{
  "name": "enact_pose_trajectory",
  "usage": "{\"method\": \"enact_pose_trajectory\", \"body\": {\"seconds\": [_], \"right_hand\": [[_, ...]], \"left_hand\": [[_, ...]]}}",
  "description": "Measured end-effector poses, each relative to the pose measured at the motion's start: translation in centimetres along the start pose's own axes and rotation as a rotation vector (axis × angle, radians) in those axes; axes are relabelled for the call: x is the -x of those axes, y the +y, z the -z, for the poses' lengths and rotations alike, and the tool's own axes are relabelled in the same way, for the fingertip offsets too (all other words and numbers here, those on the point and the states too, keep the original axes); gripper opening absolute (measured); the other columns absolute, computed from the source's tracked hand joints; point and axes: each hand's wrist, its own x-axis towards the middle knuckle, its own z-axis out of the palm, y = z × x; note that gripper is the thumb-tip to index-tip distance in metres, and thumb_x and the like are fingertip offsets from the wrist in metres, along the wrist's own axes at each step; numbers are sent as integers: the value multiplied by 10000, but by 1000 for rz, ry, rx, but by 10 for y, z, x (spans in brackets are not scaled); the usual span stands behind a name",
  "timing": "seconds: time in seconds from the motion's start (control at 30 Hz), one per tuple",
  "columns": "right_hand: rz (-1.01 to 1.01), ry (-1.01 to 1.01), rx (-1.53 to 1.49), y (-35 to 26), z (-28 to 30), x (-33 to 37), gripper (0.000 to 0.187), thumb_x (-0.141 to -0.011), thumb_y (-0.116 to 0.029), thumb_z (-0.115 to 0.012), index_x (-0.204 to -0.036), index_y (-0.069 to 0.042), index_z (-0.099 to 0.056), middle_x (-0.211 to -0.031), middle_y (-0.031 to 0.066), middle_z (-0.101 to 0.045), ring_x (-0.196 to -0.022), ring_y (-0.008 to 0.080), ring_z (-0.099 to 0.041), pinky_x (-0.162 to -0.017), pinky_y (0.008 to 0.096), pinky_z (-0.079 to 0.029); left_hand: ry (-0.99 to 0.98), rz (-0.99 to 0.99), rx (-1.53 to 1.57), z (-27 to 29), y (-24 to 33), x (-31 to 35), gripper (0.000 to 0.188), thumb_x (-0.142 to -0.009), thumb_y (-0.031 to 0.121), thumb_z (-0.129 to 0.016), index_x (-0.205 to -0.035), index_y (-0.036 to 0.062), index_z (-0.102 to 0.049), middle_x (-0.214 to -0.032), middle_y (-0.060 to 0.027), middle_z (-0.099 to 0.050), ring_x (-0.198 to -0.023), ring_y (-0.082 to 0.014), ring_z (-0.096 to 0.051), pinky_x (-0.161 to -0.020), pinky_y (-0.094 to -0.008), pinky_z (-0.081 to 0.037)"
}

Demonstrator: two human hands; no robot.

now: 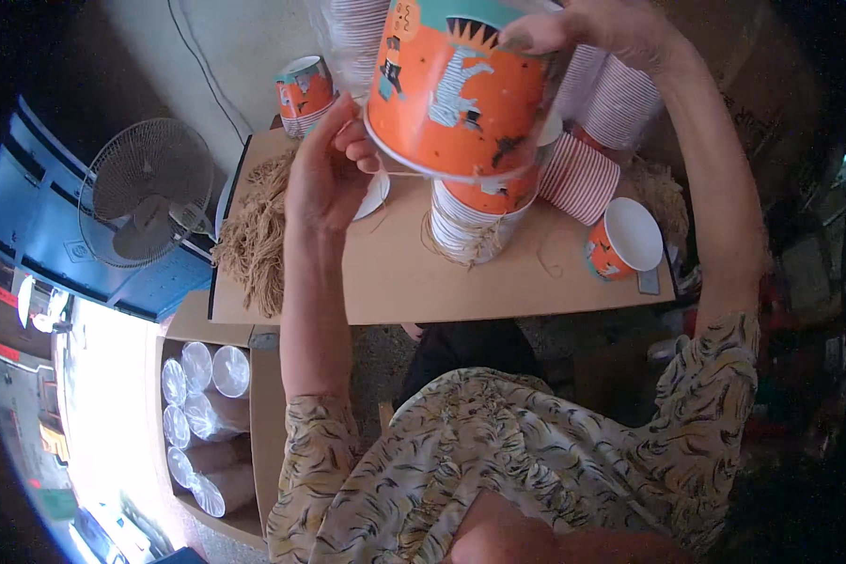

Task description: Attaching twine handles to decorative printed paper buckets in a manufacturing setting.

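Note:
My right hand (620, 33) grips a large orange paper bucket (461, 99) with a zebra print, thumb on its side near the upper end. It is held up over the table, wide white rim downward. Left of that rim, my left hand (334, 164) has its fingers curled, pinching a thin string (404, 174) that runs under the bucket. Below stands a stack of orange and white paper buckets (475, 230) with strings looped loosely around their rims. A hank of tan strings (258, 235) lies beside my left forearm.
An orange paper cup (630, 237) sits at the table's (404, 291) right. Red-striped cups (581, 179) lie behind it; wrapped stacks (620, 103) rise farther back. Another orange cup stack (305, 94) is back left. A fan (146, 197) and a carton (263, 442) of wrapped cups stand left.

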Motion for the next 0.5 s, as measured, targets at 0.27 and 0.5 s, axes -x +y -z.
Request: {"method": "enact_pose_trajectory", "body": {"seconds": [0.27,0.5], "right_hand": [[-88,121,234,5,3,8,1177,-605,-503,-941,-1462,134,-446,-1449,320,-526,-1338,348,-549,-1114,413,-461],[-133,200,317,19,21,22,1273,-581,-696,-900,-1448,130,-469,-1429,313,-544,-1323,347,-561,-1101,417,-469]], "left_hand": [[-116,-34,-245,-30,-12,9,286,-1059,215,-546,-1190,-28,-622,-1044,-122,-728,-1038,-288,-734,-945,-391,-609],[-200,32,-224,-52,-17,-3,368,-1079,183,-489,-1341,-69,-542,-1304,-216,-655,-1205,-328,-668,-1043,-417,-560]]}}
